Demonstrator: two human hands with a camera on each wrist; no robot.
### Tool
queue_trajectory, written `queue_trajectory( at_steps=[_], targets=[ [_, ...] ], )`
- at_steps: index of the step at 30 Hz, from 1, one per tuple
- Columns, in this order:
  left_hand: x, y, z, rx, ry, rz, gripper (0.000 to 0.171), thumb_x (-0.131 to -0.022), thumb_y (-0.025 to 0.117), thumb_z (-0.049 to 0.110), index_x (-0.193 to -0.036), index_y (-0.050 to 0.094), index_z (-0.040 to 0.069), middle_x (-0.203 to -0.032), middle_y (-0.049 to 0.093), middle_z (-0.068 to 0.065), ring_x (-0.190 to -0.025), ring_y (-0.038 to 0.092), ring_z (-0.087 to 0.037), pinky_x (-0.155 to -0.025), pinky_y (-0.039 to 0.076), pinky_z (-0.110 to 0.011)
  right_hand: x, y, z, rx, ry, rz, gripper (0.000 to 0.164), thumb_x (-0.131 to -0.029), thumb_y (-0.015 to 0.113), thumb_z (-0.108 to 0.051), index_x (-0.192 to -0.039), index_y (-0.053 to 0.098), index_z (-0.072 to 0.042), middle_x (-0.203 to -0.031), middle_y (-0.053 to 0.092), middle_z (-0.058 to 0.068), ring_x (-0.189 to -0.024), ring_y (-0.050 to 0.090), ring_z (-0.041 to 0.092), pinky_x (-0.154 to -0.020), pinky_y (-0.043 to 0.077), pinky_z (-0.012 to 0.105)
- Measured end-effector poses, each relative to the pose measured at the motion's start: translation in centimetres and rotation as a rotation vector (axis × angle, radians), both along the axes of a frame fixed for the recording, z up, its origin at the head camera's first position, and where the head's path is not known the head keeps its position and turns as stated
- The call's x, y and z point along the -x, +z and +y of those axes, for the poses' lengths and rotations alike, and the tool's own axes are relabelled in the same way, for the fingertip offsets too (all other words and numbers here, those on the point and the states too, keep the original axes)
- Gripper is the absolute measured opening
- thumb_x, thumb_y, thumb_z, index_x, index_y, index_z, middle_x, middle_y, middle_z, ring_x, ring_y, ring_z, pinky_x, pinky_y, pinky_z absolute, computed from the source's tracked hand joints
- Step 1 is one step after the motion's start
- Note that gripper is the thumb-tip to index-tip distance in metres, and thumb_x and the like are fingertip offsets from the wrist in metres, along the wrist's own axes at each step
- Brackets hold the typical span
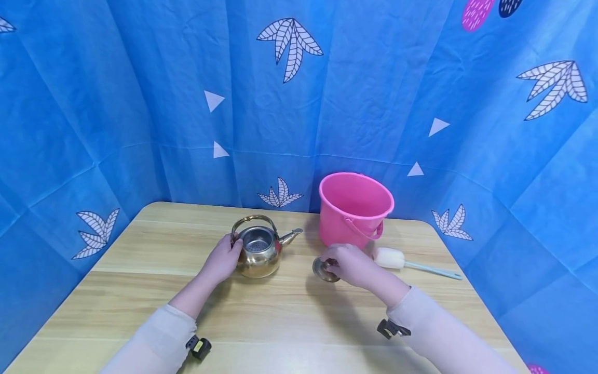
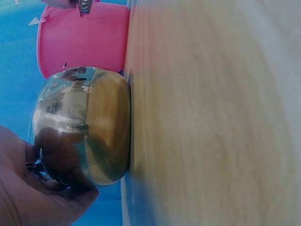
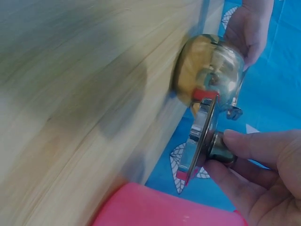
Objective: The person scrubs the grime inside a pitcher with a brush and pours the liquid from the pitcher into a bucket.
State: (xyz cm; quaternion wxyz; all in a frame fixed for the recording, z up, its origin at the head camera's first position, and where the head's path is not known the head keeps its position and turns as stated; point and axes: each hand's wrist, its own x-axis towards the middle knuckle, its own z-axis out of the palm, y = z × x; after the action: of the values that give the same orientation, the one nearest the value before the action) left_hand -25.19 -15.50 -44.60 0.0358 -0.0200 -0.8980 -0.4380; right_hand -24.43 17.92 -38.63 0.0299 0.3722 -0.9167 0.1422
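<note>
A shiny gold kettle (image 1: 261, 266) stands upright on the wooden table with its top uncovered and its spout pointing right. At the kettle's left side, my left hand (image 1: 225, 258) grips the lower end of the raised handle (image 1: 254, 218). My right hand (image 1: 349, 265) pinches the knob of the round metal kettle lid (image 1: 320, 271) between thumb and fingers, apart from the kettle and to its right. In the right wrist view the lid (image 3: 201, 139) is seen edge-on, held above the table.
Behind my right hand, a pink bucket (image 1: 334, 226) stands near the table's back edge. To the right lies a sponge brush (image 1: 389, 258) with a white head and pale blue handle. Blue curtains (image 1: 280, 119) hang around the table.
</note>
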Motion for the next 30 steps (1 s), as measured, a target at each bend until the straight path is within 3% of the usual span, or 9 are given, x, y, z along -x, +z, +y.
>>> queue_trajectory(
  at_steps=[5,14,19,30],
  targets=[
    [0.0,0.0,-0.1,-0.001,-0.001,-0.005,0.048,-0.108,0.034,0.026,-0.132,0.045,-0.014,-0.132,0.052,-0.033,-0.127,0.048,-0.049,-0.107,0.038,-0.060,-0.3,0.2,0.3,-0.010,0.001,-0.032,0.015,-0.082,0.079,0.002,-0.090,0.076,-0.011,-0.080,0.066,-0.007,-0.075,0.057,0.011,-0.072,0.054,0.027],
    [-0.1,-0.1,0.0,0.005,0.002,0.004,0.044,-0.108,0.035,0.025,-0.125,0.048,-0.012,-0.125,0.055,-0.032,-0.122,0.052,-0.048,-0.104,0.040,-0.060,-0.3,0.3,1.0,0.001,-0.013,-0.079,0.015,-0.082,0.078,0.002,-0.084,0.074,-0.012,-0.077,0.064,-0.008,-0.074,0.056,0.010,-0.071,0.053,0.026],
    [-0.1,0.0,-0.1,0.004,0.006,-0.001,0.047,-0.107,0.035,0.025,-0.132,0.045,-0.014,-0.134,0.051,-0.034,-0.129,0.046,-0.050,-0.108,0.036,-0.060,-0.3,0.1,1.4,-0.007,0.006,-0.100,0.018,-0.081,0.077,0.004,-0.077,0.071,-0.013,-0.073,0.062,-0.008,-0.070,0.053,0.010,-0.067,0.051,0.025],
    [-0.1,0.0,-0.1,0.010,0.006,0.000,0.049,-0.107,0.035,0.025,-0.134,0.044,-0.015,-0.136,0.049,-0.035,-0.130,0.045,-0.051,-0.109,0.035,-0.061,-0.6,0.0,2.1,-0.053,-0.058,-0.154,0.017,-0.077,0.077,0.007,-0.083,0.074,-0.009,-0.075,0.064,-0.005,-0.070,0.056,0.011,-0.067,0.052,0.027]
  ],
)
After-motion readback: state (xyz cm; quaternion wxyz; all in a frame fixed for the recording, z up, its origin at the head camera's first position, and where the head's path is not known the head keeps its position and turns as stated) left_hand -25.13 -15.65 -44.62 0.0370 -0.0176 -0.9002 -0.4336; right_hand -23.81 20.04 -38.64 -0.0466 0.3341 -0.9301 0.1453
